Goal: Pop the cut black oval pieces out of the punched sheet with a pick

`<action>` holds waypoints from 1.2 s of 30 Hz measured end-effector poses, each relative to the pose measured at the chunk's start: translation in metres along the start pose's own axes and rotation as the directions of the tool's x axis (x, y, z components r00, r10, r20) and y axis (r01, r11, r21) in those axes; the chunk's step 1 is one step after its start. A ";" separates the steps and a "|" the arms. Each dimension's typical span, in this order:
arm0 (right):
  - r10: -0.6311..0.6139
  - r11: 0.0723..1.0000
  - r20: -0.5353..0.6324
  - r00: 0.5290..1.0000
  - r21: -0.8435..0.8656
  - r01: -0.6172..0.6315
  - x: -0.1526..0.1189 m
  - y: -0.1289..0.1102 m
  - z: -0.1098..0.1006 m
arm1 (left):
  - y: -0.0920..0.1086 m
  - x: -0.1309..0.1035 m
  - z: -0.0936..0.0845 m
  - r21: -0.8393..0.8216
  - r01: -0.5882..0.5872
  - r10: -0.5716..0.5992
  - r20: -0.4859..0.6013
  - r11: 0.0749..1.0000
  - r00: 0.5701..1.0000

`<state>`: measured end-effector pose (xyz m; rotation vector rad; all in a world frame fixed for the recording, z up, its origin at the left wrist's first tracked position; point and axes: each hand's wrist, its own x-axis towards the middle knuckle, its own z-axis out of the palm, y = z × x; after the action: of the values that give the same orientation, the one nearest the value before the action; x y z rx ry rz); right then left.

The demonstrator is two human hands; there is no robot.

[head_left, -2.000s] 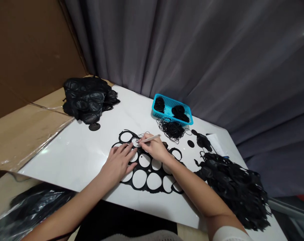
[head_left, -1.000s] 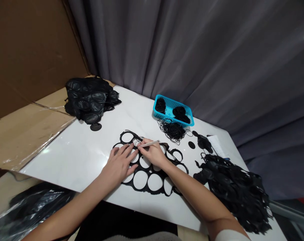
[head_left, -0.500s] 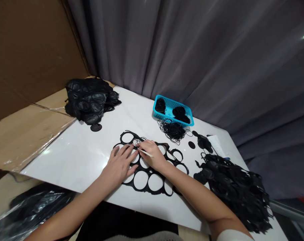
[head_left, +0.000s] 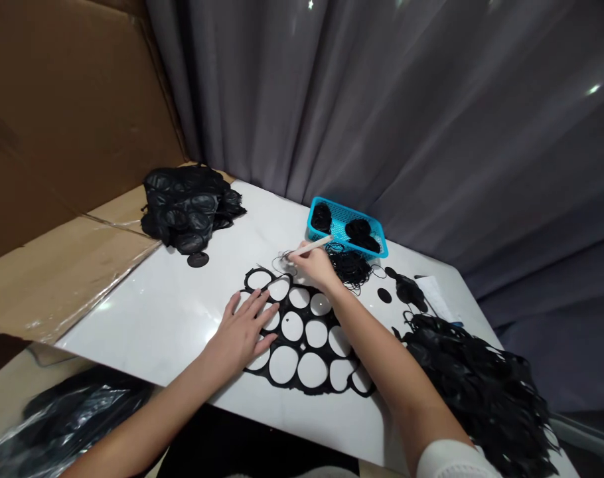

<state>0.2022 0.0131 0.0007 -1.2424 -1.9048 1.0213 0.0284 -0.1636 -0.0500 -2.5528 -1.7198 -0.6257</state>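
My left hand (head_left: 242,332) lies with its fingers spread on the left part of a black sheet (head_left: 302,346) full of round holes. Just beyond the sheet's far edge, my right hand (head_left: 314,262) is closed on a thin white tool (head_left: 316,244) that looks like a pen. Thin black rings (head_left: 283,264) show at the fingertips of my right hand; whether the tool carries them is too small to tell. A tangle of thin black rings (head_left: 352,267) lies beside that hand, in front of a blue basket (head_left: 385,249).
Black clumps sit in the basket. A black holed pile (head_left: 182,206) is at the back left, a larger black heap (head_left: 481,392) at the right. Black discs (head_left: 384,295) and white paper (head_left: 437,297) lie right of the basket. Cardboard (head_left: 63,119) and a curtain (head_left: 381,106) stand behind.
My right hand has moved away from my left hand, up beyond the sheet's far edge, with the white tool now pointing toward the basket. My left hand stays spread on the sheet.
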 end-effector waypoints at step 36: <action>-0.386 0.726 0.431 0.815 -0.403 0.557 -0.037 -0.004 0.057 | -0.003 -0.006 -0.006 -0.003 0.074 -0.074 -0.041 0.997 0.996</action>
<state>0.1661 -0.0370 -0.0271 -0.7694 -2.6977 0.4500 0.0215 -0.1688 -0.0471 -2.4685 -1.8089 -0.6778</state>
